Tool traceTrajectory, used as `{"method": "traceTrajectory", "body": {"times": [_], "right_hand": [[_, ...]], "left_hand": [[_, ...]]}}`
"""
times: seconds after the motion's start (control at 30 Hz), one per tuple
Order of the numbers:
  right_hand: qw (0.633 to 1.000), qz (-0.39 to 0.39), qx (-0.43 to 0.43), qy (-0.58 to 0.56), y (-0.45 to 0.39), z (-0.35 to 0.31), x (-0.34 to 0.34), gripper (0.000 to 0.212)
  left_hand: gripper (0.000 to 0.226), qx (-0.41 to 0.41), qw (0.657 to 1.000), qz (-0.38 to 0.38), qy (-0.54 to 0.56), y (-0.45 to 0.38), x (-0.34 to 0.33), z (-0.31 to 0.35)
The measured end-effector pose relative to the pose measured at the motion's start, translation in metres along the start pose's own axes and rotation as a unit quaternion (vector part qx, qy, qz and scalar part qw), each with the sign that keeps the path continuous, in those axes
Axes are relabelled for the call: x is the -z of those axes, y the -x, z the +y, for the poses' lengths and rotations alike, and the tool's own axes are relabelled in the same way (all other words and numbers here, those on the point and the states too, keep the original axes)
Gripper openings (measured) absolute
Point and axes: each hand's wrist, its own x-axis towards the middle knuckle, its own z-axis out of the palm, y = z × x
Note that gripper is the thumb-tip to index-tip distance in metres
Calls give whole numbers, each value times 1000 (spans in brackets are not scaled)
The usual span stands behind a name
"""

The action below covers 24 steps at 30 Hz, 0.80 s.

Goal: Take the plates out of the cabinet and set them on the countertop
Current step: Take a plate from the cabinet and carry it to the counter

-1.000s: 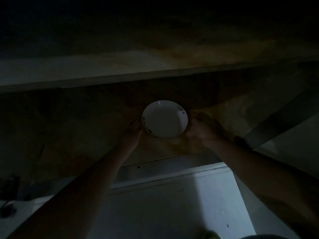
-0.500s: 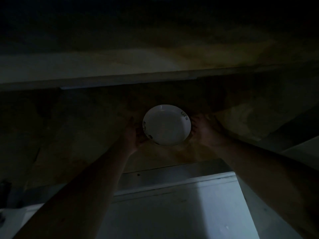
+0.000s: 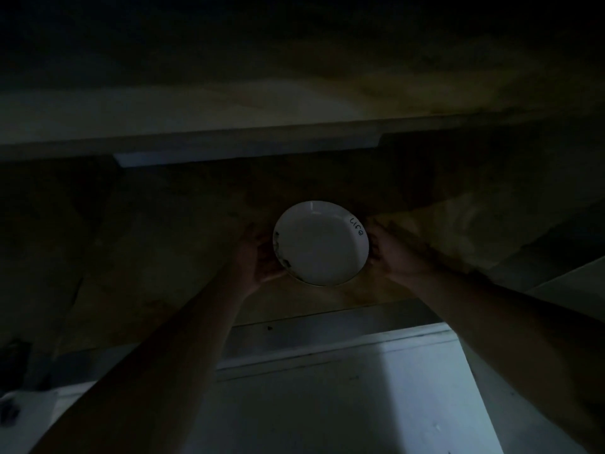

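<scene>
The scene is very dark. A round white plate [image 3: 322, 245] with small dark lettering near its right rim is held over the brown cabinet shelf [image 3: 157, 257], tilted slightly toward me. My left hand [image 3: 257, 258] grips its left rim and my right hand [image 3: 391, 253] grips its right rim. Both forearms reach in from below. No other plate shows in the dim cabinet.
A pale shelf edge [image 3: 248, 149] runs across above the plate. The cabinet's front edge [image 3: 327, 326] lies below the hands, with a white panel [image 3: 343, 404] under it. A cabinet side wall [image 3: 556, 276] slants at the right. Something dark [image 3: 13, 411] sits at the lower left.
The plate, held between both hands, has come a little toward me and lower in view, tilting up from the shelf. The camera has shifted slightly.
</scene>
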Motion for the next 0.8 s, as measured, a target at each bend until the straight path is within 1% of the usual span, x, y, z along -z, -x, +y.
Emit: {"method": "traceTrajectory", "body": {"times": [0.07, 0.13, 0.2, 0.33, 0.4, 0.47, 0.6, 0.73, 0.8], "right_hand": [[999, 33, 11, 15, 3, 1, -1, 32], [998, 54, 26, 19, 5, 2, -1, 29], [997, 64, 38, 8, 5, 5, -1, 23], [996, 69, 38, -28, 7, 13, -2, 28], [997, 67, 25, -35, 11, 15, -3, 27], [997, 71, 16, -33, 14, 15, -4, 25], [999, 53, 2, -9, 23, 14, -15, 31], [998, 60, -10, -3, 50, 11, -38, 35], [999, 45, -10, 7, 73, 4, -52, 30]], "left_hand": [[47, -11, 1000, 11, -12, 2, 0, 0], [36, -24, 999, 33, -19, 2, 0, -2], [26, -29, 998, 49, -25, 2, 1, -5], [15, -32, 998, 54, -30, 2, 6, -9], [12, -31, 997, 55, -37, 5, 8, -9], [10, -34, 997, 55, -43, 9, 10, -10], [12, -25, 997, 60, -50, 32, 20, -10], [14, -33, 993, 93, -65, 75, 28, -3], [21, -41, 990, 114, -70, 106, 33, 5]]}}
